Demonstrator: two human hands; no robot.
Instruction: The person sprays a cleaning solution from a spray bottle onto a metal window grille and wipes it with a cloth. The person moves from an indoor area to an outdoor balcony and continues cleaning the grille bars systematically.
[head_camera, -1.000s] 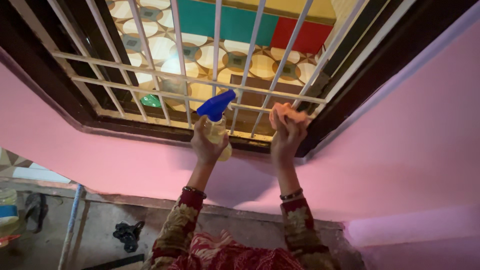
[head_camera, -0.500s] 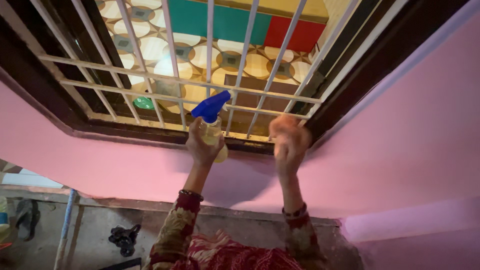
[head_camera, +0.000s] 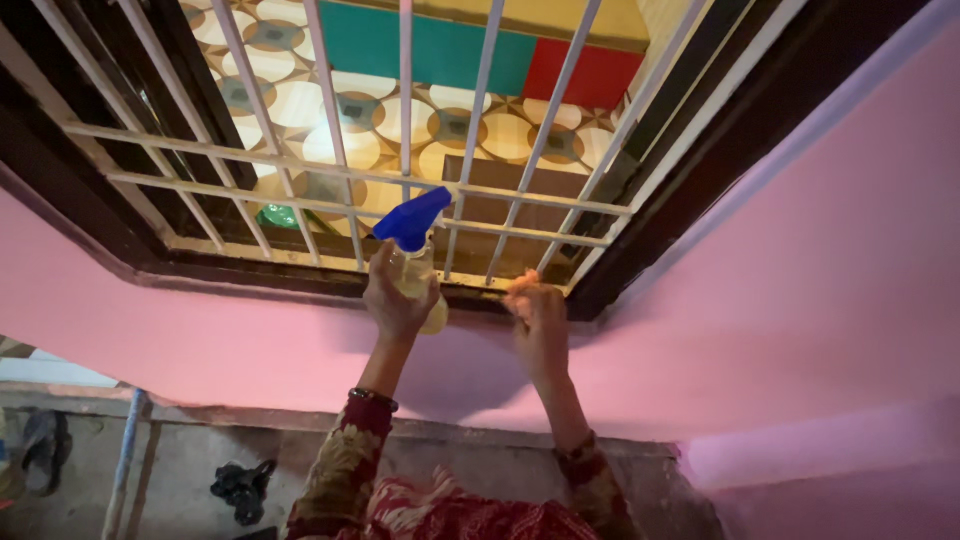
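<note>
The right hand (head_camera: 538, 318), closed on an orange cloth (head_camera: 522, 284), has dropped from the white window bars (head_camera: 470, 120) to the dark sill (head_camera: 300, 272), wiping there now, while the left hand (head_camera: 395, 300) stays wrapped around the blue-topped spray bottle (head_camera: 412, 250).

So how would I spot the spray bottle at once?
Find the white barred window grille set in the pink wall. Below its lower rail, the left hand grips a clear plastic spray bottle of yellowish liquid, the only thing there with a bright blue trigger top.
</note>
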